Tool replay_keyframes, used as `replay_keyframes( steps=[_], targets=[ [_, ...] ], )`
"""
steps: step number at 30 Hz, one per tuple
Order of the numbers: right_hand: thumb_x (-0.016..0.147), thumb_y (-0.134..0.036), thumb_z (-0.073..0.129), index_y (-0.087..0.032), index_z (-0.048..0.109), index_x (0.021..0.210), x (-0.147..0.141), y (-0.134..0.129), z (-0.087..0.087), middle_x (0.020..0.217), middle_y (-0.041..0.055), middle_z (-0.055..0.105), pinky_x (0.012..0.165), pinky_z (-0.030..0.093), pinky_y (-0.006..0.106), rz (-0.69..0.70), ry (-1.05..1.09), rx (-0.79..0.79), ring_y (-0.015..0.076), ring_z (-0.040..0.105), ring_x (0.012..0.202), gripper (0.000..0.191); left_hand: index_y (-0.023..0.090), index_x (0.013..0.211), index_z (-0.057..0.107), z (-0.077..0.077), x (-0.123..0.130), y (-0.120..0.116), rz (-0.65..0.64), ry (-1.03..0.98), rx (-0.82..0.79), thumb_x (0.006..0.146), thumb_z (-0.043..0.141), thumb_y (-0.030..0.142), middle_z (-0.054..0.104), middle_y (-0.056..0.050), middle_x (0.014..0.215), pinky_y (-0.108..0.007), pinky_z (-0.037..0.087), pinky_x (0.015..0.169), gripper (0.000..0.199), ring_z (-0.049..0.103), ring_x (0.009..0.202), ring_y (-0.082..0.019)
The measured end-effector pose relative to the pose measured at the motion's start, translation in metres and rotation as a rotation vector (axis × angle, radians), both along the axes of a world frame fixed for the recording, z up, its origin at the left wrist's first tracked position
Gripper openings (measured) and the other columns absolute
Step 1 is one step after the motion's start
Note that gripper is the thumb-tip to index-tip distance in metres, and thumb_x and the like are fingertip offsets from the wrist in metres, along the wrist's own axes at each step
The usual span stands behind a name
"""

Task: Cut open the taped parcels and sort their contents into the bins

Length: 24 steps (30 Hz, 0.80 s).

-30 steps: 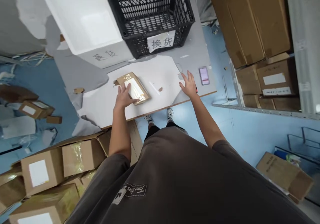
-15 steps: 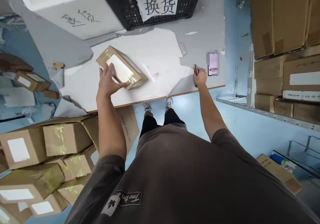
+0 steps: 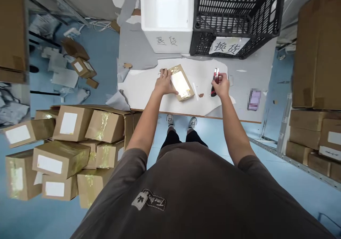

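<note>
On the white-topped table (image 3: 144,86) lies a small cardboard box (image 3: 182,83) with a white label and shiny clear tape. My left hand (image 3: 164,83) rests at the box's left side, fingers apart along its edge and thumb near the lower corner; it touches or lightly steadies the box. To the right, my right hand (image 3: 222,85) is wrapped round a red and black box cutter (image 3: 214,82), held above the table with its silver end pointing away from me. Whether a blade is out is too small to tell.
A white bin (image 3: 174,42) and a black crate (image 3: 218,31) stand at the table's back. A phone (image 3: 254,99) lies at the right. Taped boxes (image 3: 62,157) are piled at the left, more boxes (image 3: 306,125) on the right rack.
The head view has shifted. My right hand has lifted the box cutter and brought it leftward, nearer the box. The box is turned more upright in view, with my left hand still beside it.
</note>
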State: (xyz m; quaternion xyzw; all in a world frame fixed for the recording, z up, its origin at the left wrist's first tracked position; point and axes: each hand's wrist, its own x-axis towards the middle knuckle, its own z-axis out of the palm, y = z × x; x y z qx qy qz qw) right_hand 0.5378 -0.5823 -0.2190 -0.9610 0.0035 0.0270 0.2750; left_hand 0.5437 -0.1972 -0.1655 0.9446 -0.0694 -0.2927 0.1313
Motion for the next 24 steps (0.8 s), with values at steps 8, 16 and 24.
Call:
replay_keyframes(
  steps=[8, 16, 24],
  targets=[
    [0.113, -0.048, 0.051, -0.023, 0.041, 0.171, 0.031, 0.198, 0.044, 0.13, 0.0144, 0.081, 0.103, 0.058, 0.05, 0.224, 0.212, -0.092, 0.0389, 0.073, 0.118, 0.064, 0.016, 0.185, -0.005, -0.01, -0.004, -0.012, -0.057, 0.028, -0.066, 0.076, 0.097, 0.068, -0.006, -0.02, 0.193, -0.057, 0.023, 0.142, 0.159, -0.009, 0.178, -0.044],
    [0.117, -0.043, 0.043, -0.017, 0.04, 0.178, 0.032, 0.243, 0.075, 0.147, 0.0222, 0.074, 0.109, 0.054, 0.05, 0.228, 0.39, -0.426, 0.0399, 0.071, 0.129, 0.066, 0.017, 0.186, -0.004, -0.012, -0.004, -0.008, -0.078, 0.027, -0.097, 0.074, 0.097, 0.066, -0.006, -0.015, 0.193, -0.057, 0.015, 0.144, 0.158, -0.016, 0.178, -0.04],
    [0.113, -0.043, 0.058, -0.019, 0.035, 0.181, 0.014, 0.247, 0.088, 0.147, 0.0252, 0.073, 0.107, 0.054, 0.045, 0.206, 0.52, -0.576, 0.039, 0.072, 0.13, 0.075, 0.021, 0.186, 0.0, -0.009, -0.002, -0.016, -0.041, 0.067, -0.08, 0.086, 0.084, 0.069, -0.008, -0.01, 0.194, -0.059, 0.011, 0.143, 0.139, -0.025, 0.176, -0.035]
  ],
)
